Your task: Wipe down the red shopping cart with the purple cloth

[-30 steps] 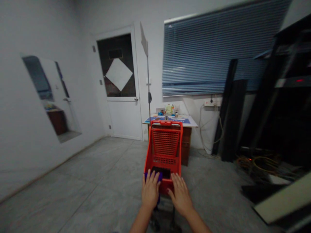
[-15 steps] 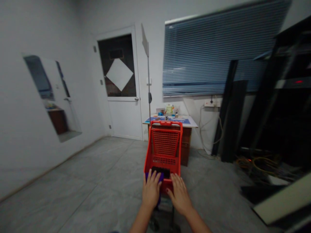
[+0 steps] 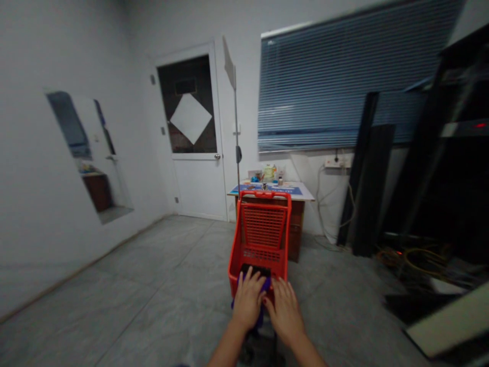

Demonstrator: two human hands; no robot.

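Note:
A red plastic shopping cart stands in front of me, with a dark item low inside it. My left hand lies over a purple cloth at the cart's near edge, its fingers spread and pointing forward. The cloth hangs down below the edge, partly hidden under that hand. Close beside it, my right hand rests at the near edge with its fingers stretched out. What lies under its palm is hidden.
Behind the cart is a small desk bearing bottles and papers. A pole with a sign rises beside it. Dark panels and cables are at the right. A mirror hangs left.
My left hand has moved right along the cart's near edge, closer to my right hand, and the purple cloth now reaches further right. The view has shifted slightly.

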